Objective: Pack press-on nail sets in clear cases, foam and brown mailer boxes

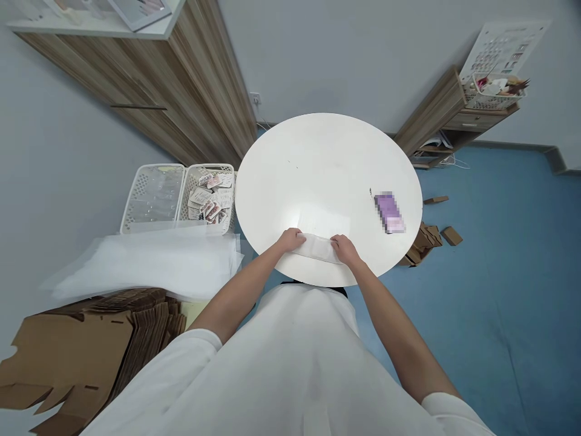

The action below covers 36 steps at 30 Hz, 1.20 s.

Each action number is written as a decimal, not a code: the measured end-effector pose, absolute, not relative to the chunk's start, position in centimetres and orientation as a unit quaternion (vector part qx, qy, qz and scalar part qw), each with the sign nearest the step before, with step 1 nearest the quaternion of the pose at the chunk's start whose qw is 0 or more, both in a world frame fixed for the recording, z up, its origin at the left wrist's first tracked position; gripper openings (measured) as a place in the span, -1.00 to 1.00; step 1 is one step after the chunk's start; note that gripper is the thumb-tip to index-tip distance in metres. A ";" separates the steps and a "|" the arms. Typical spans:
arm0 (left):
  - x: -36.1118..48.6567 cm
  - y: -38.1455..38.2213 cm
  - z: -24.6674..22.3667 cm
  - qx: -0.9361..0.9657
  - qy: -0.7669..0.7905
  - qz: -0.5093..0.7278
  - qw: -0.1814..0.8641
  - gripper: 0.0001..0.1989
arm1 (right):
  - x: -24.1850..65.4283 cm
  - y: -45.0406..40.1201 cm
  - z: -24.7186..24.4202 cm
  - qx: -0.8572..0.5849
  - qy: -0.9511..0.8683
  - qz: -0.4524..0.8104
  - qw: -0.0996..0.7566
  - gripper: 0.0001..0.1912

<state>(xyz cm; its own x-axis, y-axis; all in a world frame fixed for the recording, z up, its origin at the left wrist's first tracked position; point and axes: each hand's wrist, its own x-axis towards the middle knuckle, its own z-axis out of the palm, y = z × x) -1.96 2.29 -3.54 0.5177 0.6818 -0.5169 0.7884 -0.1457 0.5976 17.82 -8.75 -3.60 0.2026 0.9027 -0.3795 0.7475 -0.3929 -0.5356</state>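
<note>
A narrow strip of white, slightly see-through sheet (318, 248) lies near the front edge of the round white table (327, 157). My left hand (291, 240) is closed on the sheet's left end, thumb on top. At the right end, my right hand (344, 248) grips the same sheet between thumb and fingers. The sheet looks folded or rolled, stretched flat between both hands. What is inside it, if anything, cannot be made out.
A blurred purple object (389, 213) rests on the table's right side. Left of the table are white baskets (231, 200), one holding cards, translucent sheets (154, 260) and stacked flat cardboard (68, 357). Cardboard pieces (424, 237) lie at the right.
</note>
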 end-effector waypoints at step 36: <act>0.2 -4.6 -5.1 0.952 0.241 -0.017 0.188 -0.43 | 14.6 -13.6 -4.2 -0.786 -0.031 0.426 0.447 -0.13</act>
